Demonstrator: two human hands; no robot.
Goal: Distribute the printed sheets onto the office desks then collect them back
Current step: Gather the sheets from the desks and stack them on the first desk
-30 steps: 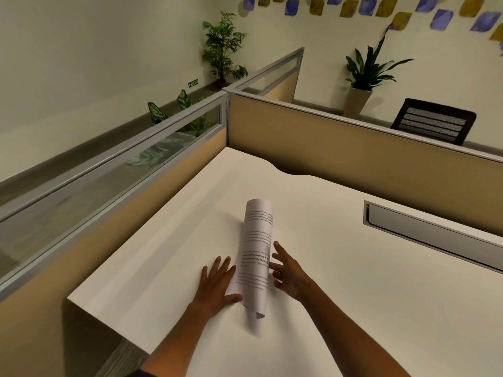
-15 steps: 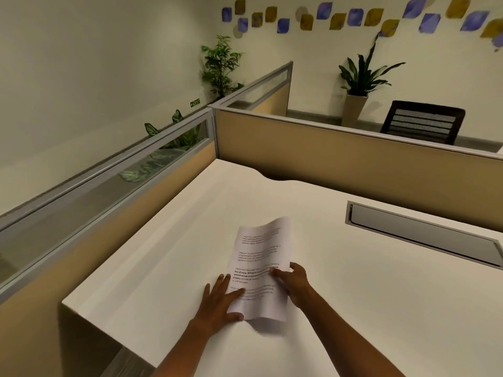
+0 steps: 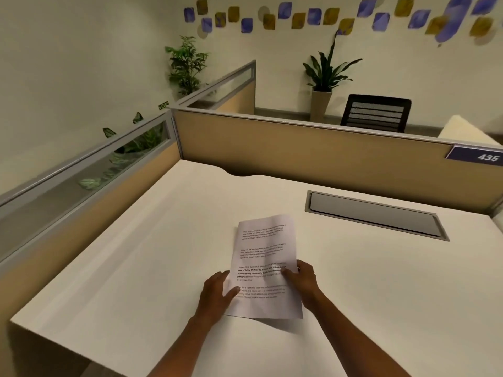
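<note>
A printed sheet (image 3: pixel 265 257) with several paragraphs of black text is spread nearly flat over the white desk (image 3: pixel 136 268), near its front edge. Its near end is slightly raised and casts a shadow on the desk. My left hand (image 3: pixel 216 293) pinches the sheet's lower left edge, with the thumb lying on top of the page. My right hand (image 3: pixel 303 278) pinches the right edge, thumb on the printed side. Both forearms reach in from the bottom of the view.
A grey cable hatch (image 3: pixel 375 213) is set into the desk at the right. Tan partitions (image 3: pixel 299 151) with glass strips close the desk's left and far sides; a blue tag reads 435 (image 3: pixel 487 157). Beyond stand a black chair (image 3: pixel 377 112) and potted plants (image 3: pixel 324 85).
The sheet, curled into a roll a second ago, has opened out flat. My hands have moved from beside the roll to gripping its left and right edges. The view has tilted up slightly.
</note>
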